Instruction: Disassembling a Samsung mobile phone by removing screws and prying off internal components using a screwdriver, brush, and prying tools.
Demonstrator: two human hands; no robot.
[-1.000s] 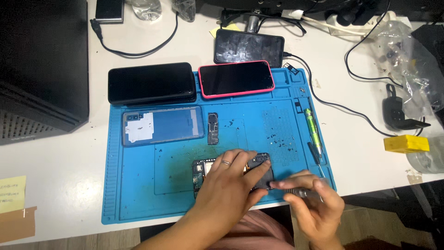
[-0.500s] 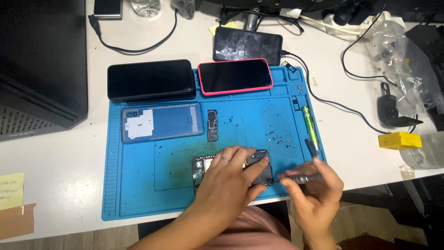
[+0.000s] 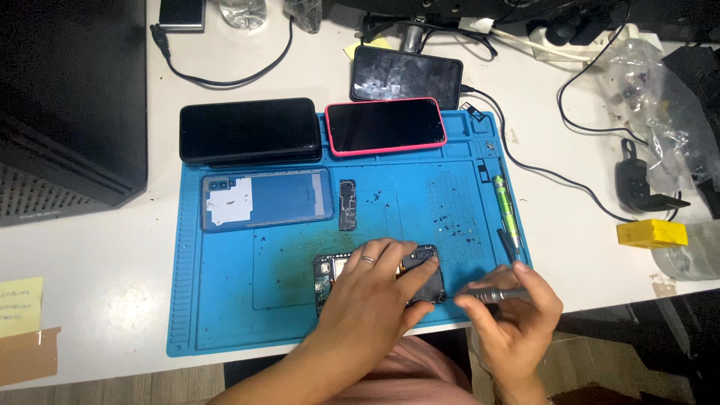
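From the head view, my left hand [image 3: 371,289] lies flat over the opened phone [image 3: 424,276], fingers spread and pressing it to the blue mat [image 3: 225,300] near its front edge; nothing is pinched in that grip. My right hand [image 3: 514,319] has its grip closed narrow around a grey screwdriver [image 3: 499,294], held level just off the mat's right corner, tip pointing at the phone. A back cover [image 3: 266,199] and a small board [image 3: 347,204] lie further up the mat. A pink phone [image 3: 385,126] and a black phone [image 3: 250,131] rest along its top edge on the white counter [image 3: 90,255].
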